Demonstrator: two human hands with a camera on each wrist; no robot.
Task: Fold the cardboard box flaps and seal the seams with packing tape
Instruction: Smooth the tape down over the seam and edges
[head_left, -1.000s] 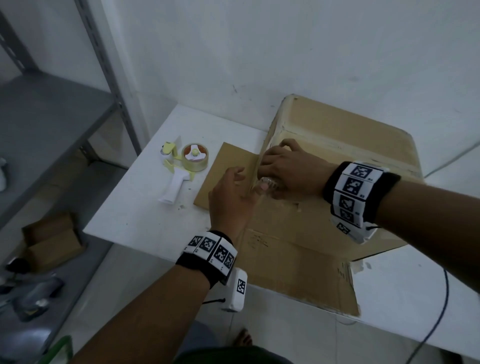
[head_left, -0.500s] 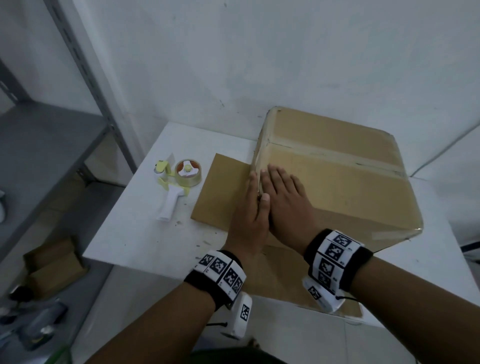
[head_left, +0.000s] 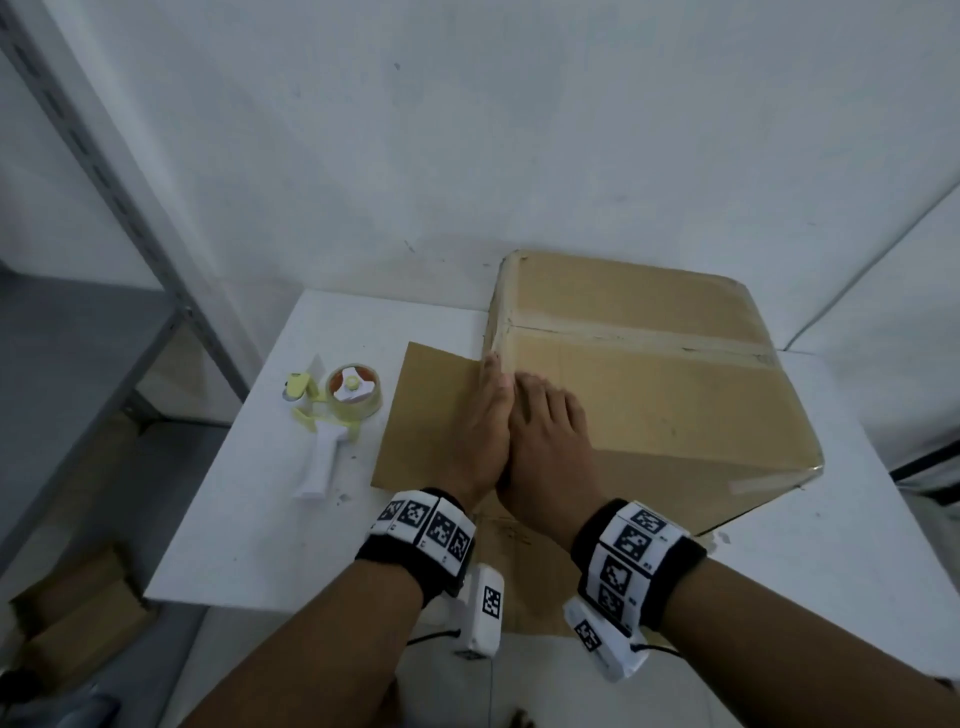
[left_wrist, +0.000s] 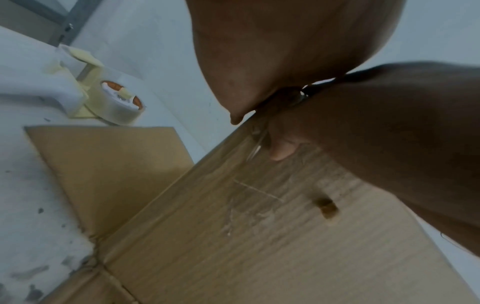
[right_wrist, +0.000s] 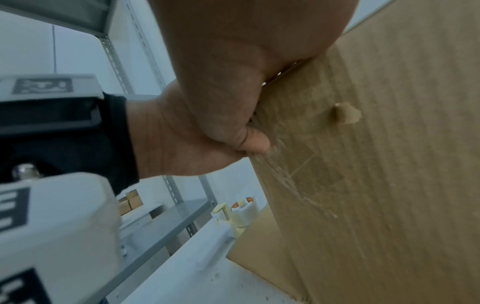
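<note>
Fingers (head_left: 535, 389) held straight and together, left hand (head_left: 480, 431) and right hand (head_left: 550, 447) pressed flat along the cardboard box (head_left: 649, 374) left edge, box set at the table (head_left: 249, 519) far right corner, tape dispenser (head_left: 337, 410) laid near the left edge

brown cardboard box (head_left: 649, 384), white-and-yellow tape dispenser (head_left: 332, 415)

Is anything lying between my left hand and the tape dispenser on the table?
Nothing visible blocks it. The left hand rests at the cardboard box edge, over the flat flap. The tape dispenser lies left of that flap on the bare table.
</note>
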